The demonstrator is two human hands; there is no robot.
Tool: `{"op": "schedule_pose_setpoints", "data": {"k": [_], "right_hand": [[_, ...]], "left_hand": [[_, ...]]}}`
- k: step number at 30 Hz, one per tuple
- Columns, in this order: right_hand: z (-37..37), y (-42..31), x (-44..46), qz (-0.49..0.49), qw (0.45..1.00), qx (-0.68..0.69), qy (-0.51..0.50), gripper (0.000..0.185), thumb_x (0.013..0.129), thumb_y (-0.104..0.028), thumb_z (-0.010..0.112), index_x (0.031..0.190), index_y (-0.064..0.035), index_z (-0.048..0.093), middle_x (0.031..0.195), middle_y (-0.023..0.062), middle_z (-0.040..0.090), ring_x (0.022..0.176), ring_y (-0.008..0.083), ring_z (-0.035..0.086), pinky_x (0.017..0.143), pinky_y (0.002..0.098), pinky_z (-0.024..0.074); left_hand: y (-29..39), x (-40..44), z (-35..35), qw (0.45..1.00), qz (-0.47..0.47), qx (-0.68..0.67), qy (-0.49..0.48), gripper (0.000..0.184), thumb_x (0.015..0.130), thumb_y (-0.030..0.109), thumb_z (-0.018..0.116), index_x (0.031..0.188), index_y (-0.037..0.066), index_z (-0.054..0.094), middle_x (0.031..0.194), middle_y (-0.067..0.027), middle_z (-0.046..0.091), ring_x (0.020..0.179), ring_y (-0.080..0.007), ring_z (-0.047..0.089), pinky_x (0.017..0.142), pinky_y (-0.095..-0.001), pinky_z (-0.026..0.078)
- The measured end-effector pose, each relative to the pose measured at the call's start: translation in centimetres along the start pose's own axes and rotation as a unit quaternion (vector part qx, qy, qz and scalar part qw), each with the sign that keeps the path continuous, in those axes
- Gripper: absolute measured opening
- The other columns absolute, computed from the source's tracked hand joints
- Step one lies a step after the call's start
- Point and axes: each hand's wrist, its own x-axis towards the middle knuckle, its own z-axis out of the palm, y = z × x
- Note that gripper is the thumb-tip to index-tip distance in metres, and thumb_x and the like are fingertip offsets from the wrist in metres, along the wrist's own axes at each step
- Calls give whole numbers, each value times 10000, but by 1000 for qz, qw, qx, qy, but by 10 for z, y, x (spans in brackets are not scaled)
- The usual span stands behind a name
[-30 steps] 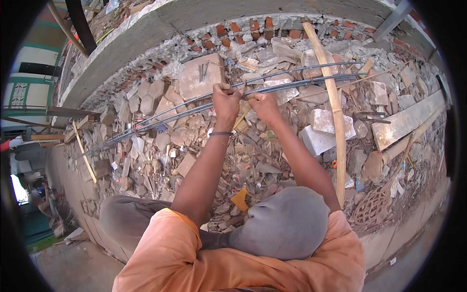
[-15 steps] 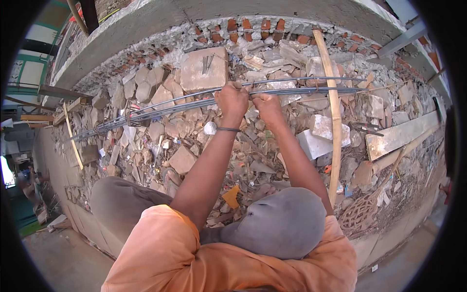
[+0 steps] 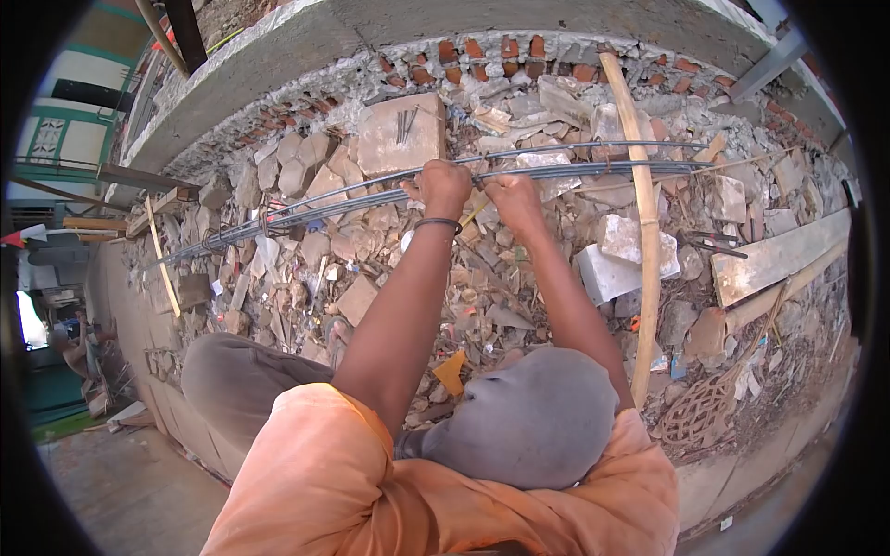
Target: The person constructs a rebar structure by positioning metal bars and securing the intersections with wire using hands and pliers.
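Several long steel reinforcing bars (image 3: 362,197) run across the rubble in front of me, with stirrups bunched round them at the left. My left hand (image 3: 443,185) is closed in a fist over the bars, with a dark band on its wrist. Close to its right, my right hand (image 3: 514,197) has its fingers closed against the bars; what is pinched in them is hidden. A thin yellowish strip (image 3: 474,213) shows between the two hands. Beyond them lies a square concrete block (image 3: 400,153) with a few short metal rods (image 3: 405,125) on top.
A bamboo pole (image 3: 647,232) passes under the bars at the right, and a thinner wooden strip (image 3: 162,255) lies at the left. White blocks (image 3: 607,273), a plank (image 3: 783,259) and broken rubble surround me. A concrete beam (image 3: 371,28) over brickwork borders the far side.
The view has swung slightly left. My left hand has turned to a fuller fist, my right hand stays close beside it, and the yellowish strip now shows between them.
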Motion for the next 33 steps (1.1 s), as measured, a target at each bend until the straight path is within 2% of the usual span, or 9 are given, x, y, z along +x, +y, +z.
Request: {"op": "schedule_pose_setpoints", "data": {"k": [1, 4, 9, 16, 19, 22, 28, 31, 33], "right_hand": [[-3, -3, 0, -13, 1000, -8, -8, 243, 808, -140, 619, 961, 2, 742, 840, 101, 727, 746, 148, 630, 714, 304, 484], [0, 8, 6, -48, 999, 1, 7, 277, 798, -233, 621, 949, -27, 731, 781, 217, 681, 716, 275, 673, 712, 363, 497], [-2, 10, 5, 12, 1000, -6, -18, 283, 796, -238, 640, 966, -32, 736, 783, 214, 687, 733, 267, 682, 711, 364, 505], [-4, 2, 10, 30, 999, -34, -15, 270, 794, -225, 677, 928, 1, 737, 762, 170, 692, 693, 214, 661, 681, 353, 503], [5, 15, 20, 65, 997, 48, -14, 262, 793, -207, 687, 926, 12, 737, 772, 150, 703, 702, 194, 658, 676, 342, 502], [4, 13, 20, 77, 994, 81, -16, 235, 799, -182, 685, 923, 9, 741, 766, 127, 703, 705, 170, 641, 663, 331, 493], [-6, -8, 8, 104, 989, 99, -34, 177, 839, -142, 638, 845, 14, 722, 652, -21, 566, 572, 78, 465, 515, 273, 361], [-4, -14, 5, 107, 990, 84, -21, 145, 840, -136, 628, 818, -14, 704, 644, -40, 530, 565, 67, 429, 512, 272, 345], [-6, -7, 6, 97, 993, 56, -32, 182, 826, -146, 640, 895, -1, 725, 678, -4, 591, 597, 86, 472, 543, 286, 380]], "left_hand": [[2, -2, -6, 1000, 0, -17, -15, 343, 871, 432, 580, 910, 143, 762, 1053, -148, 699, 1100, -385, 605, 1070, -681, 135], [3, -9, -17, 998, 2, -54, -34, 349, 861, 417, 571, 889, 123, 758, 1037, -139, 702, 1079, -390, 610, 1072, -687, 119], [-4, 1, 8, 999, 39, -22, 10, 365, 826, 408, 573, 832, 88, 749, 997, -137, 708, 1028, -361, 628, 1093, -676, 64], [11, -19, -22, 976, -55, -202, -60, 225, 832, 328, 661, 899, 142, 769, 999, -54, 715, 1025, -258, 624, 1134, -564, -106], [-12, -42, -1, 937, 155, -272, 157, 147, 822, 282, 680, 838, 154, 751, 962, -38, 708, 1045, -270, 599, 1137, -598, -60], [-13, -48, -8, 932, 174, -291, 125, 80, 825, 219, 713, 865, 156, 741, 987, -7, 689, 1060, -230, 569, 1147, -571, -35], [-47, -22, -18, 839, 484, -222, 111, 277, 767, 56, 700, 1031, 142, 689, 1055, -26, 652, 1079, -248, 549, 1042, -435, 367], [-52, 2, -42, 784, 608, -89, 82, 341, 738, 54, 701, 1066, 142, 678, 1146, -34, 613, 1092, -261, 541, 925, -398, 462], [-45, 13, -59, 748, 656, -68, 73, 313, 702, 38, 685, 1007, 108, 671, 1291, -51, 567, 1201, -299, 508, 985, -411, 455]]}}
